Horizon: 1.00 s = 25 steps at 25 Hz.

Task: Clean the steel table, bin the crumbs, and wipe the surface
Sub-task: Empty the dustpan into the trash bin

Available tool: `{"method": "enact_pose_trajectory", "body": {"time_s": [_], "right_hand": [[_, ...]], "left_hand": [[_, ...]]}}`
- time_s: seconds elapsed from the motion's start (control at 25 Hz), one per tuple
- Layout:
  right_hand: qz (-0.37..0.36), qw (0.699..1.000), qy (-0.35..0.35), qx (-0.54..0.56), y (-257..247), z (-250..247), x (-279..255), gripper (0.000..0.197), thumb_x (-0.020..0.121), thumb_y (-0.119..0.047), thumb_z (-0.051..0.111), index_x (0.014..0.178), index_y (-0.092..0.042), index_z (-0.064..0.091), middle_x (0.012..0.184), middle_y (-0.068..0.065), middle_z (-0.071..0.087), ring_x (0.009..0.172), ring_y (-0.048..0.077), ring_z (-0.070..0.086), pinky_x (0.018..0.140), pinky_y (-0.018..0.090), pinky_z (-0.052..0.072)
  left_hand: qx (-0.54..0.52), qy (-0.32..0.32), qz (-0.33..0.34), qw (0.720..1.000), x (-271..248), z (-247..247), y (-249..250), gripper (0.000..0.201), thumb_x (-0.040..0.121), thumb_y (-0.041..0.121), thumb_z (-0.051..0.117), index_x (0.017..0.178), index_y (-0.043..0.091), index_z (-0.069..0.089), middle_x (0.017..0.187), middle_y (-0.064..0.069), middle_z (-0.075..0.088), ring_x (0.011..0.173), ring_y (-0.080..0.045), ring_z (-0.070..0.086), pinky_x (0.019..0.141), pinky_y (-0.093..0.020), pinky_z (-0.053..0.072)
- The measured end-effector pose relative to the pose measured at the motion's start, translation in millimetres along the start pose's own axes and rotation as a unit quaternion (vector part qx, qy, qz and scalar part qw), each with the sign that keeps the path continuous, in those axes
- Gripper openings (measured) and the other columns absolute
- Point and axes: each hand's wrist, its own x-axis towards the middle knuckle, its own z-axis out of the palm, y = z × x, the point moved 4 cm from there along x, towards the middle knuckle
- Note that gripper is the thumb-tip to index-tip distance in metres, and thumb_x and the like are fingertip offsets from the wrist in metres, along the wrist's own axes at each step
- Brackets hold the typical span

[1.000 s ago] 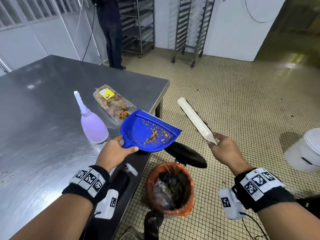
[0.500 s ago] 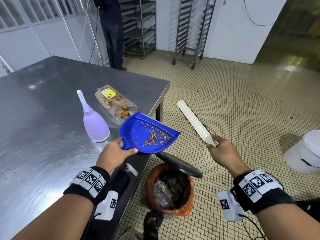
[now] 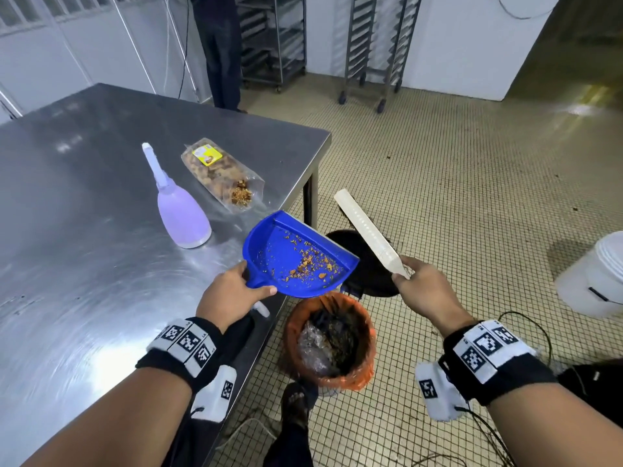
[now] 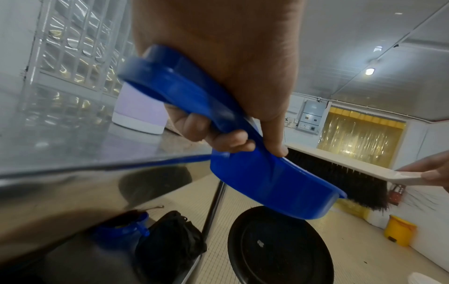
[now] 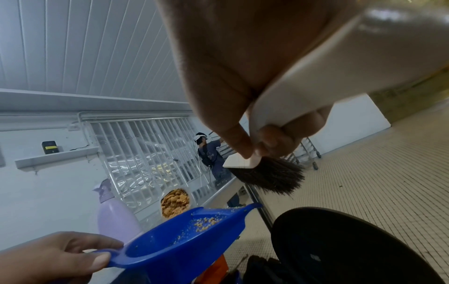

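The steel table fills the left of the head view, its surface streaked and smeared. On it a lilac bottle stands upright, and just beside it to the right lies a clear bag of brown snacks with a yellow label, open end toward the table's edge. The left hand grips the handle of a blue dustpan, fingers curled under it and thumb on top, as the left wrist view shows. The pan sticks out past the table's edge, tilted, with crumbs scattered across its floor, thickest near the lower right rim. Below and a little right of it, on the tiled floor, stands a bin lined in orange, already holding dark waste; its black lid stands raised behind the pan. The right hand pinches the narrow end of a white brush, thumb and fingers closed on the handle, dark bristles facing down, held above the lid just right of the pan. Far right on the floor stands a white bucket.
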Motion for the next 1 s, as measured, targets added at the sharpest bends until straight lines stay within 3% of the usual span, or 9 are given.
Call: {"method": "enact_pose_trajectory", "body": {"time_s": [0.08,0.28,0.4,0.52,0.6,0.64,0.72,0.88,1.0], "right_hand": [[0.002,1.000,-0.011,-0.004,6,9,-2,0.049,0.094,-0.027,0.053,0.142,-0.025,0.044,0.061,-0.008,0.057,0.038,0.006,0.047,0.037,0.018,0.037],[0.004,0.999,-0.048,-0.004,24,42,-5,0.048,0.094,-0.028,0.055,0.141,-0.023,0.047,0.069,-0.008,0.059,0.056,0.007,0.057,0.048,0.018,0.038],[-0.007,0.997,-0.077,0.003,35,71,-6,0.043,0.094,-0.026,0.055,0.136,-0.023,0.052,0.064,-0.012,0.051,0.057,0.006,0.052,0.052,0.018,0.039],[-0.005,0.994,-0.110,0.001,49,105,-1,0.040,0.092,-0.022,0.056,0.132,-0.022,0.057,0.093,0.001,0.067,0.083,0.018,0.062,0.078,0.029,0.051],[0.011,0.991,-0.136,-0.003,60,130,7,0.040,0.092,-0.023,0.056,0.132,-0.022,0.057,0.121,0.007,0.065,0.107,0.024,0.061,0.096,0.034,0.048],[0.020,0.988,-0.151,-0.005,65,142,11,0.040,0.093,-0.024,0.055,0.132,-0.022,0.058,0.125,0.007,0.063,0.112,0.026,0.060,0.097,0.032,0.047],[0.029,0.983,-0.183,-0.021,70,164,17,0.037,0.092,-0.024,0.054,0.128,-0.023,0.061,0.121,0.008,0.066,0.106,0.026,0.062,0.088,0.026,0.046],[0.049,0.973,-0.225,-0.013,75,208,29,0.033,0.090,-0.025,0.053,0.121,-0.023,0.066,0.109,0.011,0.071,0.089,0.029,0.068,0.075,0.027,0.051],[0.051,0.969,-0.244,0.008,77,234,36,0.028,0.094,-0.027,0.051,0.117,-0.020,0.066,0.090,0.010,0.071,0.049,0.010,0.063,0.044,0.019,0.046]], "left_hand": [[0.018,-0.009,-0.004,1.000,-6,11,-8,0.043,0.071,0.045,0.082,0.103,0.025,0.060,0.064,0.013,0.065,0.072,-0.010,0.063,0.068,-0.029,0.047],[0.077,-0.057,-0.036,0.995,-13,49,-39,0.058,0.070,0.052,0.080,0.117,0.024,0.061,0.076,0.009,0.060,0.078,-0.019,0.058,0.070,-0.029,0.044],[0.084,-0.094,-0.062,0.990,-14,70,-56,0.058,0.073,0.050,0.079,0.120,0.022,0.061,0.096,-0.001,0.068,0.084,-0.020,0.060,0.072,-0.025,0.040],[0.104,-0.124,-0.089,0.983,-11,93,-77,0.055,0.073,0.049,0.079,0.117,0.021,0.062,0.109,-0.003,0.069,0.099,-0.023,0.064,0.078,-0.027,0.045],[0.120,-0.143,-0.107,0.977,-9,108,-89,0.055,0.073,0.050,0.078,0.116,0.020,0.062,0.110,-0.002,0.068,0.101,-0.024,0.064,0.082,-0.028,0.048],[0.128,-0.153,-0.112,0.973,-7,115,-93,0.056,0.074,0.050,0.078,0.117,0.019,0.061,0.111,-0.003,0.068,0.101,-0.024,0.064,0.083,-0.029,0.049],[0.149,-0.174,-0.117,0.966,-4,128,-98,0.056,0.075,0.050,0.076,0.117,0.018,0.061,0.111,-0.004,0.067,0.101,-0.025,0.064,0.085,-0.032,0.050],[0.174,-0.214,-0.127,0.953,7,155,-105,0.056,0.074,0.051,0.076,0.116,0.017,0.061,0.113,-0.007,0.067,0.102,-0.027,0.064,0.087,-0.035,0.052],[0.195,-0.228,-0.116,0.947,19,168,-101,0.056,0.074,0.052,0.074,0.114,0.015,0.061,0.113,-0.009,0.068,0.104,-0.029,0.064,0.089,-0.037,0.052]]}}
